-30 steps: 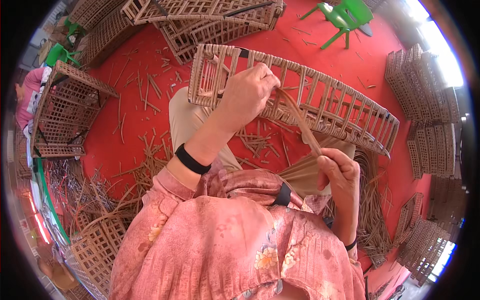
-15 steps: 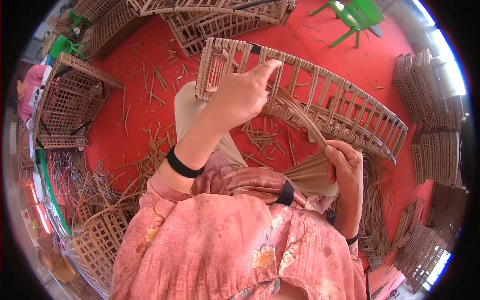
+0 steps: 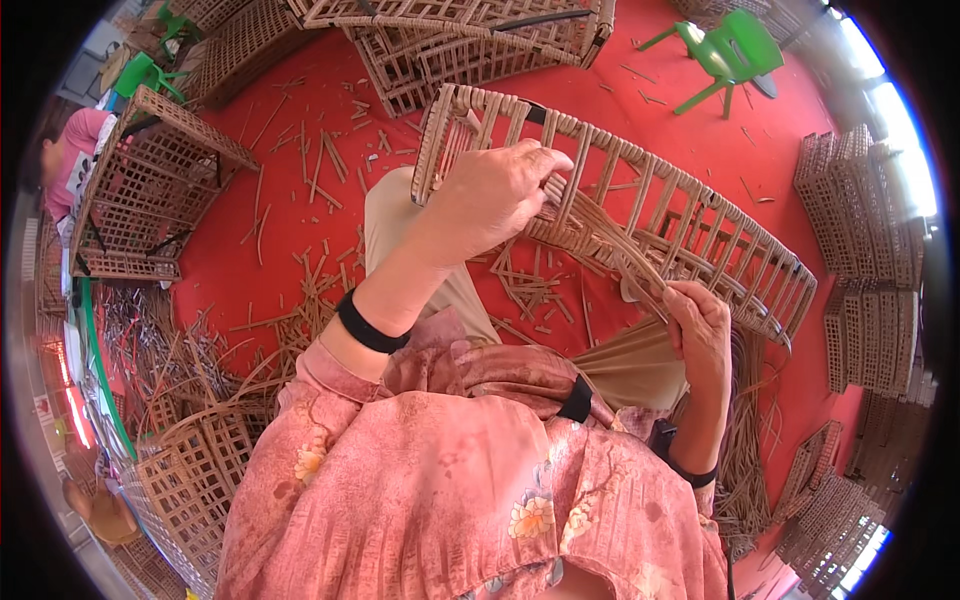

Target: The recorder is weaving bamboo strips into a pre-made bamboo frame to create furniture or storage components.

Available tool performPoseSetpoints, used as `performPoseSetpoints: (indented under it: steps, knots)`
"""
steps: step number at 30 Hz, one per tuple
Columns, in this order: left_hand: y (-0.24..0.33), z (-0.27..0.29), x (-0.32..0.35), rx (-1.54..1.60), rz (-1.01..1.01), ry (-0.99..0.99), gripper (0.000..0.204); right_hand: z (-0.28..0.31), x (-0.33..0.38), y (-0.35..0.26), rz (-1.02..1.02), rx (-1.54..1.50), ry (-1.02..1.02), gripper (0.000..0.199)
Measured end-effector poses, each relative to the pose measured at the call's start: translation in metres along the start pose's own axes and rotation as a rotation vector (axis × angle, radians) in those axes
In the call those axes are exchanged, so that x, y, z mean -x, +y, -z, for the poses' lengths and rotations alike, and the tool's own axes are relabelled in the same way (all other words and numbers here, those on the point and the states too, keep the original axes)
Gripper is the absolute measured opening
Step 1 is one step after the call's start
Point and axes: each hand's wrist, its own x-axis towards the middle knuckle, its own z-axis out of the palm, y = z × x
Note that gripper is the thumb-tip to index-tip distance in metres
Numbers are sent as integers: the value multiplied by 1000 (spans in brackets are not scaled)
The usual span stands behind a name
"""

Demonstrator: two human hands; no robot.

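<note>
- Our left hand had its fingers bent at the basket, hiding some slats; we could not tell its grip on the strip.
- Our right hand pinched the strip between thumb and fingers.
- The basket slanted in front of our lap.
- Around us, offcuts littered the red floor; a green chair stood beyond.
- Our left forearm angled inward, knuckles up; our right hand stayed lower, nearer our body.

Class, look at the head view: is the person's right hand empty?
No, the right hand pinches a long, flat brown strip between thumb and fingers.
</note>
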Motion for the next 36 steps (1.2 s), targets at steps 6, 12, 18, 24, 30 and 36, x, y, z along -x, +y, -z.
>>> performPoseSetpoints:
  steps: [6, 12, 18, 24, 30, 36]
  knots:
    - [-5, 11, 13, -117, 21, 43, 28, -10, -13, -6, 103, 119, -5, 23]
    - [1, 5, 21, -209, 81, 209, 16, -11, -14, -23, 135, 127, -14, 22]
    - [2, -6, 20, -470, 66, 227, 15, -16, -18, -33, 134, 155, -39, 22]
    - [2, -1, 25, -166, 164, 326, 42, -19, -31, -23, 118, 130, -57, 22]
    - [-6, 14, 23, -295, 220, 89, 59, -20, -36, -17, 117, 171, -49, 23]
    - [-31, 23, 15, 70, 222, 6, 62, -25, -41, -15, 120, 223, -38, 24]
